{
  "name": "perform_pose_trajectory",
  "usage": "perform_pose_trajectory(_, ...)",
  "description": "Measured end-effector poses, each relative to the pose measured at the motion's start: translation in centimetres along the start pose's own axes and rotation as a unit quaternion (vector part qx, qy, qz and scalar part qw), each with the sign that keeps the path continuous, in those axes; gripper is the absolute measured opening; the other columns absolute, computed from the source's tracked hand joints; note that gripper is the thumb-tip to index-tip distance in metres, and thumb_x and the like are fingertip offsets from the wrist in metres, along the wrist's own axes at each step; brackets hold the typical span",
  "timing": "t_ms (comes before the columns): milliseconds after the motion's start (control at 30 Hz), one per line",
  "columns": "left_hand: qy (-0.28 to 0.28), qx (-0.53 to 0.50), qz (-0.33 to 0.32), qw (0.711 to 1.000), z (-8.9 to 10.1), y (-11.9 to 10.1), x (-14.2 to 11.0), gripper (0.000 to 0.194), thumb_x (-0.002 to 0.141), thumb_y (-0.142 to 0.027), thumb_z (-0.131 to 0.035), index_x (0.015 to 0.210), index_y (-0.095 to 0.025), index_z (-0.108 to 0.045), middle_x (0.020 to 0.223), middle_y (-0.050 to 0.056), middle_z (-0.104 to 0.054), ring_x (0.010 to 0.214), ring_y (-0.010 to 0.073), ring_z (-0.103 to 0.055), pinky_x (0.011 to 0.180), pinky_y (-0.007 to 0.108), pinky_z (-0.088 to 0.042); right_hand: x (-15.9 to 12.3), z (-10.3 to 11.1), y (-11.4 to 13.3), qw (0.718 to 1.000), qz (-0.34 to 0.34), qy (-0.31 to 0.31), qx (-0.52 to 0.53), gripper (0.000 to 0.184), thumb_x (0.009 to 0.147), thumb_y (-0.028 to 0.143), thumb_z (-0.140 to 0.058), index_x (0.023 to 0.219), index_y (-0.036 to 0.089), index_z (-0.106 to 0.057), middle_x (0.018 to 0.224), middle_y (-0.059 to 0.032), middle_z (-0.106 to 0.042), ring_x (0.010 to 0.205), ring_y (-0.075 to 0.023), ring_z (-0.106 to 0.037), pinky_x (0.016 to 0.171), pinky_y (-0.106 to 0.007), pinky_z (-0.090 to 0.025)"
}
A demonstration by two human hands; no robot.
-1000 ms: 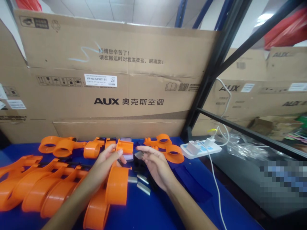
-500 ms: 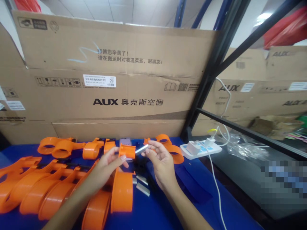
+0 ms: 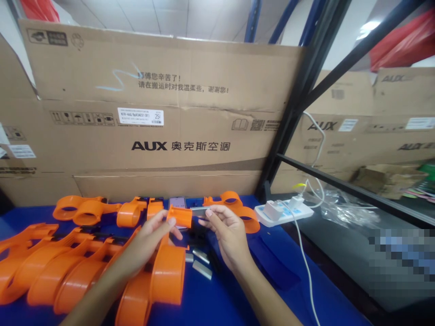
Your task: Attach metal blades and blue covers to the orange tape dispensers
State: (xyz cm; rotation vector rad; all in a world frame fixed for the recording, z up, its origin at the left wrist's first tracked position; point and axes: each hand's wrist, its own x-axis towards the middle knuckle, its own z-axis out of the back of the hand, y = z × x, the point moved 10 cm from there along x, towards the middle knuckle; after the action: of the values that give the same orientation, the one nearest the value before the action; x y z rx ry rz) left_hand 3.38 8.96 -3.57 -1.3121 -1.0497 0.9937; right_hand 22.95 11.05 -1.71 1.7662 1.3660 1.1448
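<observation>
My left hand (image 3: 158, 228) is closed around the upper end of an orange plastic tape dispenser (image 3: 180, 216), whose wide ring hangs below. Between the thumb and fingers of my right hand (image 3: 226, 228) is a small metal blade with a toothed edge (image 3: 200, 211). The blade lies nearly level, its left end right at the dispenser's edge; whether they touch I cannot tell. Under the hands, several loose metal blades (image 3: 202, 269) lie on the blue table (image 3: 238, 303). A dark part on the table behind them is partly hidden.
More orange dispensers (image 3: 76, 280) crowd the left, with others (image 3: 91, 210) along the back. A phone (image 3: 177, 202) lies behind my hands. At right are a white power strip (image 3: 285, 209) with cables and a black rack post (image 3: 295, 108). A large cardboard sheet (image 3: 190, 122) stands behind the table.
The blade has turned from slanted to nearly level beside the dispenser's edge. My left hand keeps its hold, and the dispenser's ring has shifted slightly left.
</observation>
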Motion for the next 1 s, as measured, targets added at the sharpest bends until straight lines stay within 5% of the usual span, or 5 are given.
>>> perform_pose_trajectory(533,0.011,-0.015,-0.009,1.000,-0.3,-0.2,-0.1,0.031,0.095,-0.054,-0.059,0.096,-0.024,-0.065,0.090,0.001,-0.072,0.078,0.0176,-0.062,0.072,0.028,-0.047,0.4,0.2,-0.2,1.000,0.000,-0.002,0.002,0.025,0.075,0.036,-0.088,0.090,0.021,-0.074,0.085,-0.0022,-0.076,0.078,-0.0178,-0.071,0.078,-0.033,-0.061)
perform_pose_trajectory(1000,-0.003,-0.013,-0.022,1.000,-0.1,-1.3,-0.2,0.040,0.095,-0.054,-0.057,0.082,-0.019,-0.072,0.084,0.004,-0.070,0.080,0.0203,-0.061,0.073,0.028,-0.046,0.3,0.3,0.6,0.994,0.031,0.003,-0.102,0.025,0.080,0.040,-0.083,0.084,0.020,-0.069,0.069,0.0012,-0.065,0.056,-0.0130,-0.057,0.055,-0.026,-0.048)
